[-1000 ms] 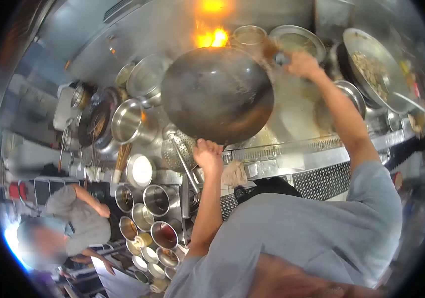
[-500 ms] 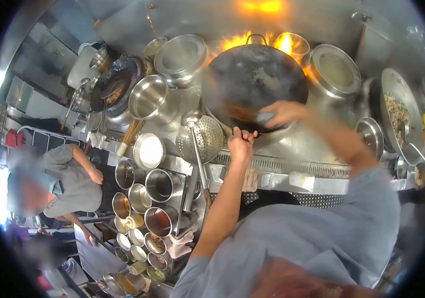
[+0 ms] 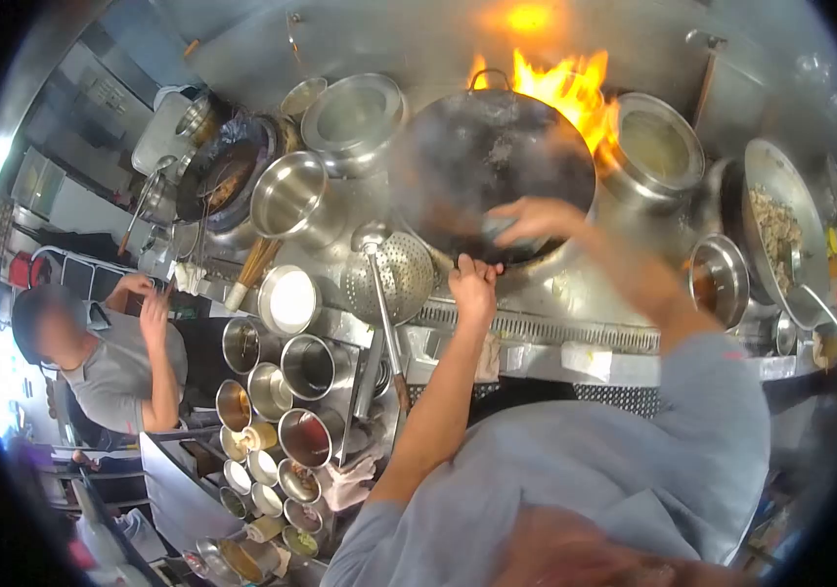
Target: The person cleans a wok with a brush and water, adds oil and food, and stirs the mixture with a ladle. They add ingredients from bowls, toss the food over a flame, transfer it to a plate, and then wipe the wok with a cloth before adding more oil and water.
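Note:
A large dark wok (image 3: 506, 147) stands tilted over the burner, with steam or smoke above it. My left hand (image 3: 474, 292) is closed on the wok's near edge, where its handle is hidden by my fingers. Inside the wok, toward its near side, my right hand (image 3: 544, 220) is closed around what looks like a wok brush (image 3: 499, 228) with a greyish grip. Motion smears the brush, and its bristles barely show. Left of my left hand lie a perforated skimmer (image 3: 389, 279) and a long-handled ladle (image 3: 372, 238).
Flames (image 3: 570, 93) rise behind the wok. Metal pots (image 3: 355, 112) flank it, with a pan of food (image 3: 775, 225) at far right. Several seasoning containers (image 3: 306, 437) stand at lower left. A bamboo brush (image 3: 257, 269) lies beside a pot. Another person (image 3: 130, 357) stands at left.
The flames behind the wok have grown. My right hand has shifted slightly left with the brush, while my left hand stays on the wok. The person at left has raised both hands.

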`<state>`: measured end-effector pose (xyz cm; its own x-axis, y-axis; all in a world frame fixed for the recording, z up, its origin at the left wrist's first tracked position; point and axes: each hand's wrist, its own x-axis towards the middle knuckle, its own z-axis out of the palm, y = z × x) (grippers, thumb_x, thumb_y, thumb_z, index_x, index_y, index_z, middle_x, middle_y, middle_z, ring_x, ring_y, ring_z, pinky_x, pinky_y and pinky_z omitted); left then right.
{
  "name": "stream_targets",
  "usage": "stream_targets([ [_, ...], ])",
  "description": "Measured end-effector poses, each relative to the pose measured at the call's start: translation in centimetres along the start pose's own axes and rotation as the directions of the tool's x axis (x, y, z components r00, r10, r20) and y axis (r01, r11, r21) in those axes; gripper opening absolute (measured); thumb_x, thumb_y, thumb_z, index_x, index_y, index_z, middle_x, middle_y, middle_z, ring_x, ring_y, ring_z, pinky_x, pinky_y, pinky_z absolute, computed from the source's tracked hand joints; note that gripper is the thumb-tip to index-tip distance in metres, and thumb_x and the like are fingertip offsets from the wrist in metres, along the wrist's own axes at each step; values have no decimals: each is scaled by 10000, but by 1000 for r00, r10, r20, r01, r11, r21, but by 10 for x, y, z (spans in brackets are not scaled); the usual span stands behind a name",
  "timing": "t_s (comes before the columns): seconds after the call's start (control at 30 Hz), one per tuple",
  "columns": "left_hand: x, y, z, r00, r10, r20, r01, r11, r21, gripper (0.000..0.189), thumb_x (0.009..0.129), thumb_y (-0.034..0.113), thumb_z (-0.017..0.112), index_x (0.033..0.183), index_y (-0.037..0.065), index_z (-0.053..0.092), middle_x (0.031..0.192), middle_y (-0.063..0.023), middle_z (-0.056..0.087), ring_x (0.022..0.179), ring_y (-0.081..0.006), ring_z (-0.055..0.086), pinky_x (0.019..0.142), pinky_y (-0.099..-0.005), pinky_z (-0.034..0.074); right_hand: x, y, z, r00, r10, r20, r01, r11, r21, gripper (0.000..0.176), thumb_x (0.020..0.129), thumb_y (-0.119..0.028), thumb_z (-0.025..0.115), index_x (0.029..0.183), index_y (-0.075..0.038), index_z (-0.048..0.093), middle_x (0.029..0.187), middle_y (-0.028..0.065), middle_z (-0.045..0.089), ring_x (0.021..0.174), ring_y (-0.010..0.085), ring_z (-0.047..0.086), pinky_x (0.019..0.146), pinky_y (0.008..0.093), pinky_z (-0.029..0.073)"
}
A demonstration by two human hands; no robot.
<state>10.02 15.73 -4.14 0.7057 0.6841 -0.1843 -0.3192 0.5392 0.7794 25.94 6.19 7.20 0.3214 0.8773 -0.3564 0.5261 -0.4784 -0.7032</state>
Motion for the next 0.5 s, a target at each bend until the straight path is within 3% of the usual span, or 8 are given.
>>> stream_targets([
  [0.07,5,-16,-4,999,-33,7,33,992,-122,303,975,163,387,694,62,334,601,-38,349,514,-151,338,643,-397,493,-4,29,-67,925,353,-140,-371,764,-527,590,704,-421,659,1211,-129,582,1057,149,660,962,276,643,902,397,460],
  [0.17,14,-27,-11,999,41,21,-39,994,-105,310,978,171,400,696,56,342,600,-38,347,506,-139,338,663,-393,515,9,65,-129,391,451,-803,-614,777,138,404,774,-349,559,1077,-95,644,1086,171,642,1015,296,623,841,420,495],
  [0.23,11,-18,-1,999,33,24,-31,994,-106,334,983,201,401,683,62,351,591,-40,349,505,-151,355,670,-403,518,20,58,-98,498,350,-794,-630,775,-53,421,748,-338,580,1066,-68,642,1052,182,651,978,306,635,833,424,498],
  [0.27,5,-11,0,999,25,41,-20,995,-99,359,987,231,403,670,68,361,583,-41,351,505,-163,372,677,-414,520,47,87,-77,803,433,-410,-552,800,-235,453,710,-341,610,1056,-51,643,1001,195,661,937,320,644,842,426,498],
  [0.33,-4,7,-6,881,285,377,-473,547,691,423,993,326,371,693,38,447,602,-78,454,543,-216,468,702,-445,517,15,-9,-10,991,123,-61,-135,947,-291,538,674,-354,653,1103,-30,622,1008,193,660,953,322,635,865,424,483],
  [0.37,-26,39,17,982,119,148,-182,805,565,521,992,402,326,738,-11,519,672,-122,557,624,-258,549,712,-457,505,36,38,24,966,-228,-125,158,897,-412,647,682,-363,685,1234,-51,559,1113,193,626,1041,325,596,915,402,446],
  [0.43,-4,11,-20,940,-335,61,330,941,78,452,957,412,452,1180,22,406,962,-121,586,907,-254,589,834,-434,467,-14,-27,2,990,-37,137,19,992,128,671,724,-269,718,1322,-65,490,1177,138,608,1051,207,577,924,308,423],
  [0.5,-51,48,-30,944,-308,119,292,947,133,489,960,407,451,1267,69,276,1115,-141,518,990,-250,550,879,-430,452,-43,-21,-52,954,185,236,-176,983,-58,605,706,-212,718,1270,-75,548,1142,126,625,1011,191,587,890,320,453],
])
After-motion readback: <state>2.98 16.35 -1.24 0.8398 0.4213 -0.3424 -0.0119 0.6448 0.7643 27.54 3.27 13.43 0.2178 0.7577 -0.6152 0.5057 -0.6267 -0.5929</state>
